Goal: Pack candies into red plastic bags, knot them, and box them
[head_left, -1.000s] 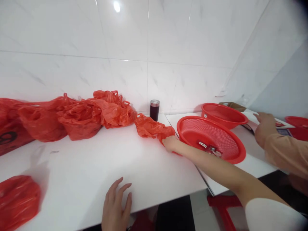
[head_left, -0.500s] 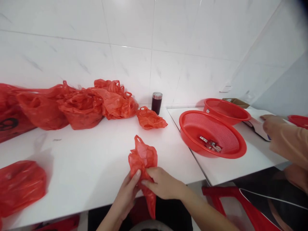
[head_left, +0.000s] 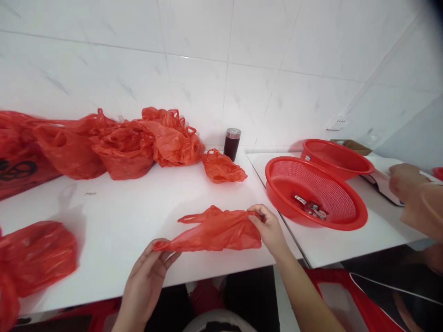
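Held bag; crumpled bag, tumbler behind; basket near right hand.

Past the hands stands a big white wall made of shiny tiles, with thin lines between them and little grey streaks. Far to the right of the hands there is a blue-grey wall. A smooth white surface lies under the hands, and another white surface sits right beside it. Low on the right is a red stool over pale floor. Soft light makes faint shadows.
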The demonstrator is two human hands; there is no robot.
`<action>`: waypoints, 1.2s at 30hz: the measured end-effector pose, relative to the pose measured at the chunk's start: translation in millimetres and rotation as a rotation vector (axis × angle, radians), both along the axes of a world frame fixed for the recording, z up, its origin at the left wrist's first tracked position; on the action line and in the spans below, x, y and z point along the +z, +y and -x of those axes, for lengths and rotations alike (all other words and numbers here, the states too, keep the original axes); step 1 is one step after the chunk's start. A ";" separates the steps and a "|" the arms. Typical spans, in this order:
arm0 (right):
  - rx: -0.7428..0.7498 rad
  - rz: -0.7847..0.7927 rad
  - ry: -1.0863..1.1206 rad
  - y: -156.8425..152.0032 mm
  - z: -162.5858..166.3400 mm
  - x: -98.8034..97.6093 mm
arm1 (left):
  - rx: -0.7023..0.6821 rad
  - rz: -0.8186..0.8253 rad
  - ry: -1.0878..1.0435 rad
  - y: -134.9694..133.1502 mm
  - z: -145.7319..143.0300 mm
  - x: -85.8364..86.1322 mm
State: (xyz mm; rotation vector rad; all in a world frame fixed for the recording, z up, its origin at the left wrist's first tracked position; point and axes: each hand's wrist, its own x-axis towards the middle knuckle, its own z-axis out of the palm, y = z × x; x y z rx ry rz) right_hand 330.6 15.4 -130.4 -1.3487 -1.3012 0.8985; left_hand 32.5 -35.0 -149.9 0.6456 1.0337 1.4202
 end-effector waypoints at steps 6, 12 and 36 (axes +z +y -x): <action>-0.007 0.037 0.210 12.0 6.6 -10.7 | -0.586 -0.237 0.537 -15.0 4.7 30.1; 0.103 0.069 0.270 20.3 13.4 -21.4 | 0.263 -0.558 1.406 18.8 -19.2 16.8; 0.190 -0.011 -0.024 54.8 31.8 -13.3 | -0.358 -0.202 1.181 62.5 -14.4 6.0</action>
